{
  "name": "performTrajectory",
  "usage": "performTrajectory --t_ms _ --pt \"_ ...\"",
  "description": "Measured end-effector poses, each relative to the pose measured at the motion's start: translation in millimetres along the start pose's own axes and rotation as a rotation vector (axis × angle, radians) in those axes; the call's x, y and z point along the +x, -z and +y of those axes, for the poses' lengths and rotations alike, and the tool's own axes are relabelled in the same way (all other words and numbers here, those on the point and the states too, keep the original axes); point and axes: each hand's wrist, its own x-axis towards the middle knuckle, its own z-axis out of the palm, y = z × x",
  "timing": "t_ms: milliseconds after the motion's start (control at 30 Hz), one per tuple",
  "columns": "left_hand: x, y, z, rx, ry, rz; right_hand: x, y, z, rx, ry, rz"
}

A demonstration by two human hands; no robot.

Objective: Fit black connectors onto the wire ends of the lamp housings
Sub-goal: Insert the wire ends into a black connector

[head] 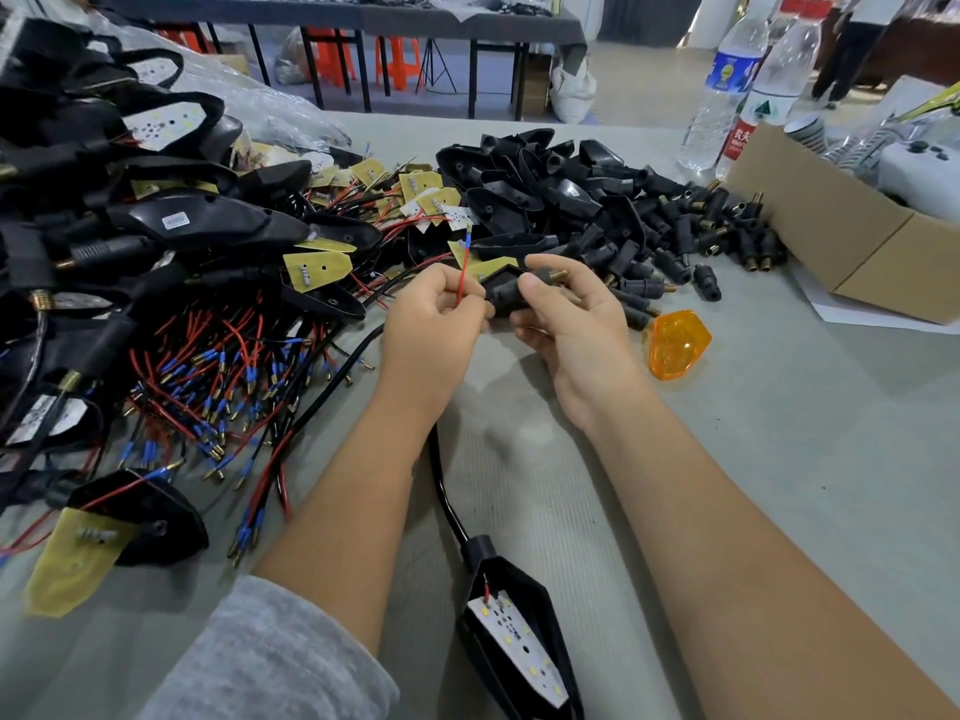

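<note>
The table [779,433] carries a big heap of housings [130,226] at left with red wires [218,387] spilling toward the person, and a pile of connectors [675,236] at centre right beside a box [841,241]. One housing [514,631] lies near the bottom edge, its black cable running up under the hands. The right hand [566,314] grips a connector [511,293], fingers curled around it. The left hand [436,324] pinches a wire [462,283] just beside that connector, its blue-tipped end pointing upward above the fingers.
</note>
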Motion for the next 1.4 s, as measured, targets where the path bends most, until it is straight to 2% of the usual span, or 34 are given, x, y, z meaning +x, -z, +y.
performTrajectory --t_ms 200,467,667,833,933,1000,1100,1267,1400 --pt "1 -1 1 0.035 0.007 0.084 -2 -2 1 -0.128 0.048 -0.062" --pt "1 1 -5 0.058 -0.062 0.069 0 -2 1 0.022 0.034 -0.010" --pt "2 1 -5 -0.176 0.014 0.041 3 -1 4 -0.052 0.013 -0.005" --pt "8 -4 2 -0.585 0.301 0.143 3 -2 4 -0.061 0.008 0.024" --pt "10 -4 2 -0.701 0.363 0.125 3 -1 3 -0.058 0.003 0.036" --pt "9 -4 2 -0.686 0.375 0.101 3 -1 3 -0.066 -0.003 0.027" --pt "5 -4 0 -0.533 0.329 0.029 2 -2 3 -0.061 -0.002 0.012" --pt "0 -2 -2 -0.243 0.150 -0.094 0 -4 -1 0.025 0.003 0.034" --pt "0 -4 -5 -0.073 0.006 -0.096 1 -5 -2 0.109 -0.012 0.032"
